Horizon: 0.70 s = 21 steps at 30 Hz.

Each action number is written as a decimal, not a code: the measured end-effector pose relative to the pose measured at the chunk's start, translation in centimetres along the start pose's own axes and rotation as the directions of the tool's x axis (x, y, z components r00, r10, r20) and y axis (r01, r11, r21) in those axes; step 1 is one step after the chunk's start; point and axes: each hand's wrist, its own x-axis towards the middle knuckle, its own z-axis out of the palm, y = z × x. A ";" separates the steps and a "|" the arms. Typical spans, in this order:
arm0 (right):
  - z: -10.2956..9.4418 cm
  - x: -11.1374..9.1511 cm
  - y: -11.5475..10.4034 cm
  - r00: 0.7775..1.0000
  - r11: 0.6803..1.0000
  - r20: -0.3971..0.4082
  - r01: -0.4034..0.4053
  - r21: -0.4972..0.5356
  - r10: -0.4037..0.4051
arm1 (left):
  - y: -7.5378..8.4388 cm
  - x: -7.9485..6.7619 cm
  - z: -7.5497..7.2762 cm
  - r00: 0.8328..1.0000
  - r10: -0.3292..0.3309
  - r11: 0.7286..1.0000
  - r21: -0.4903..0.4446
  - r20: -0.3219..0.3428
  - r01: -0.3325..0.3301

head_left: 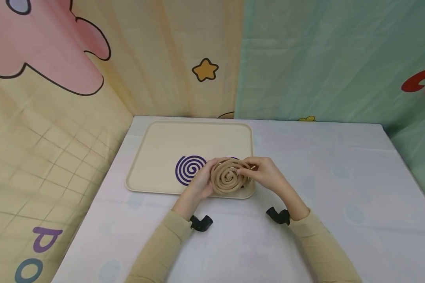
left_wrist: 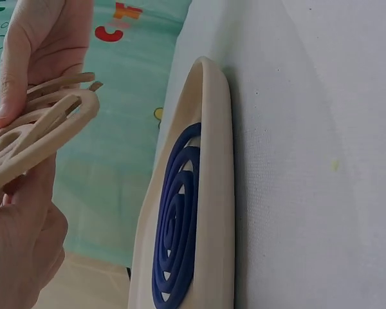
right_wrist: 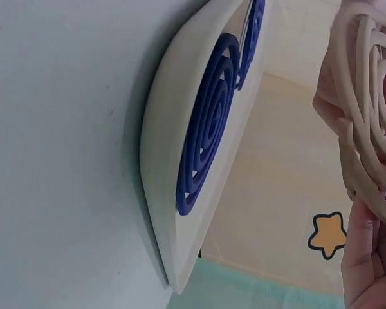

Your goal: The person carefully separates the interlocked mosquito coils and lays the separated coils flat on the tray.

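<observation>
A tan mosquito coil (head_left: 224, 177), with spiral strands that look doubled, is held up over the front right part of the tray. My left hand (head_left: 200, 181) grips its left edge from the side and below. On its right side, my right hand (head_left: 267, 173) pinches the coil between thumb and fingers. Two loose ends of the coil stick out near that hand in the left wrist view. Below, a blue mosquito coil (right_wrist: 212, 122) lies flat in the tray, mostly hidden by the tan one in the head view. Another blue mosquito coil (head_left: 178, 169) lies to its left.
The cream tray (head_left: 170, 135) has a low raised rim and lies at the back left of the white table (head_left: 322, 169). Patterned curtains (head_left: 290, 59) hang behind the table and at its sides. Black curved pieces (head_left: 202, 223) sit at both wrists.
</observation>
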 end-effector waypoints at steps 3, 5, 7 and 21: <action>0.4 0.0 0.0 0.998 0.999 -0.051 -0.031 0.018 0.031 | 0.0 0.0 -0.1 0.999 0.033 0.999 -0.013 -0.032 -0.033; 0.7 0.0 0.0 0.995 0.997 -0.075 -0.063 0.045 0.066 | -0.1 0.1 -0.2 0.998 0.046 0.999 -0.023 -0.050 -0.047; 0.9 0.0 0.1 0.991 0.992 -0.079 -0.098 0.081 0.104 | -0.1 0.1 -0.2 0.997 0.052 0.998 -0.040 -0.054 -0.054; 1.2 0.7 1.6 0.961 0.894 0.013 -0.261 0.364 0.275 | -0.3 0.1 -0.7 0.997 0.075 0.989 -0.127 -0.013 -0.077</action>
